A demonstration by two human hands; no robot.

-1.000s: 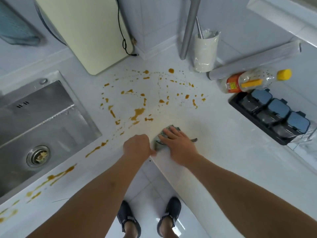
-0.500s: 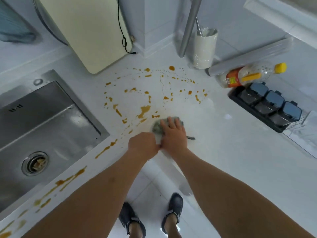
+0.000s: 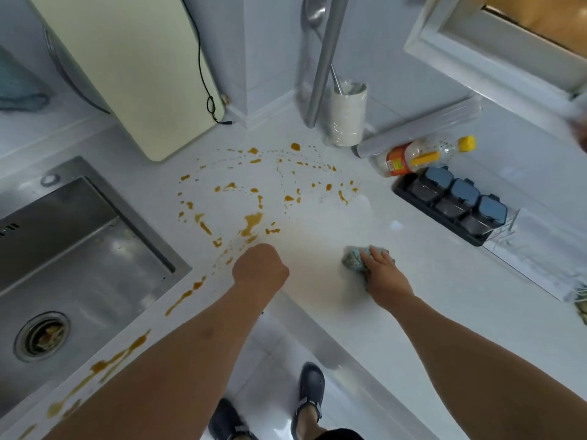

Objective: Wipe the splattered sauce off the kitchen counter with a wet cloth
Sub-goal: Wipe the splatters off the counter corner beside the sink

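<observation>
**Even cool daylight, soft detail, bent edges**

The scene is bright and evenly lit with a cool, bluish cast. The window [image 3: 521,36] at upper right shows a warm glow. Shadows are faint and soft-edged. The white counter [image 3: 444,281] carries pale sheen, and the floor [image 3: 279,404] gives back a glare patch near the shoes. Wide-angle distortion bows the sink [image 3: 79,249] and the walls outward. Detail is soft overall, smeared at the far right edge
</observation>
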